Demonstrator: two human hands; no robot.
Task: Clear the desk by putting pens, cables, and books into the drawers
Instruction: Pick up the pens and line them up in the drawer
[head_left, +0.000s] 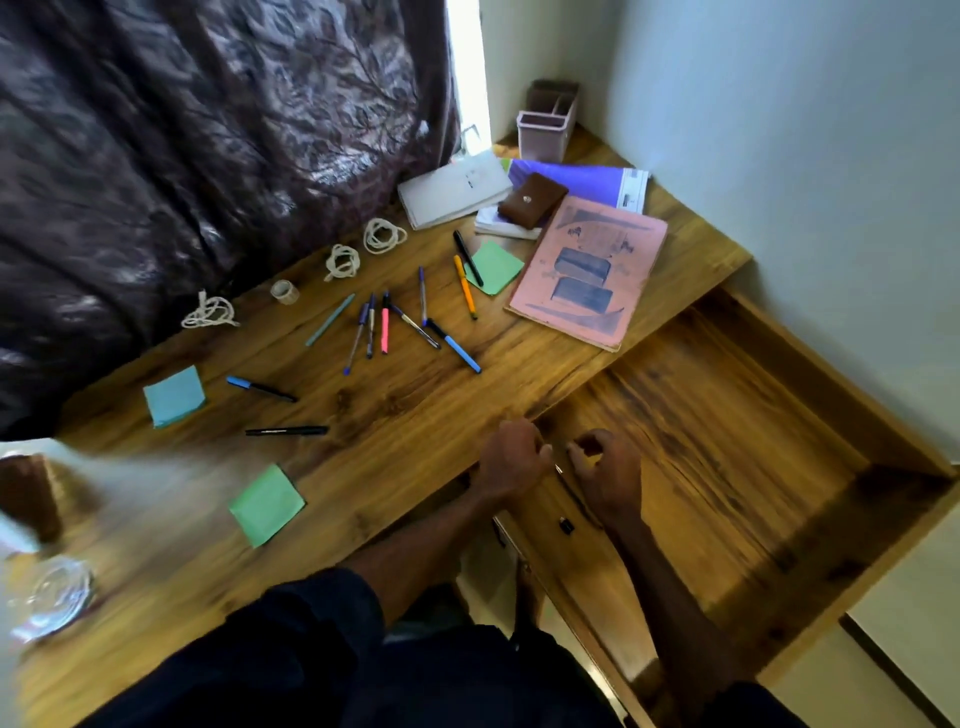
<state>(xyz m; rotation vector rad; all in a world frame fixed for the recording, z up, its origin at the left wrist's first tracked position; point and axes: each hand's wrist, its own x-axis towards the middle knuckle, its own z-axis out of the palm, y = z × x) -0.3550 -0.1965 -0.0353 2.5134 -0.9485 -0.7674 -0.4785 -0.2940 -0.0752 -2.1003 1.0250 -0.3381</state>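
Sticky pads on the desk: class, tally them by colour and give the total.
Green sticky pads: 2
Blue sticky pad: 1
Total: 3

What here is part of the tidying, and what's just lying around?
Job: pens, coiled cables, pink book, white notebook, open drawer.
Lying about: sticky notes, tape roll, brown pouch, desk organiser.
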